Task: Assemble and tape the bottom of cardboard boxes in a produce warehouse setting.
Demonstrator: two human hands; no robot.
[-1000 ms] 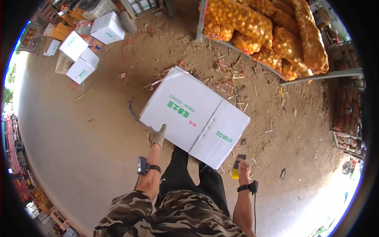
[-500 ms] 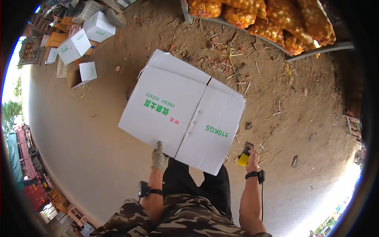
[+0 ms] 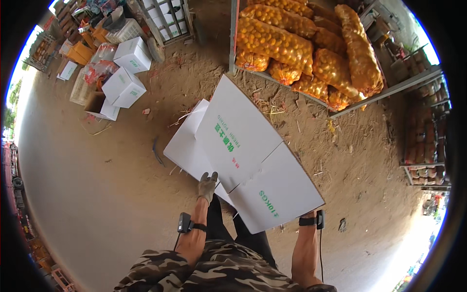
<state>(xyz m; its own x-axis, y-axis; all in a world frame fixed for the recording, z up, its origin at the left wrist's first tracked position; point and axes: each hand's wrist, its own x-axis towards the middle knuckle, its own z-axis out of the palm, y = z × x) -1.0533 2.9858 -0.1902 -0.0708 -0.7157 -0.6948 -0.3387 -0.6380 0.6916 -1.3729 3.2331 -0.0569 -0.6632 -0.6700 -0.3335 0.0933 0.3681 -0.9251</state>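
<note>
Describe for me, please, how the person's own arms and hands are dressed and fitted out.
The left hand wears a greyish-beige glove. The right hand is mostly hidden, so its covering is unclear. Each wrist has a black strap with a small dark box and thin cable. The left sleeve is camouflage; both forearms are bare.

The right hand (image 3: 308, 214) is mostly hidden by the upper sheet (image 3: 258, 165), its grip concealed; the lower sheet (image 3: 187, 148) is partly covered; the shirt (image 3: 228, 272) is cut off below

Glare (image 3: 411, 253) lower right; soft daylight; curved edges
</note>
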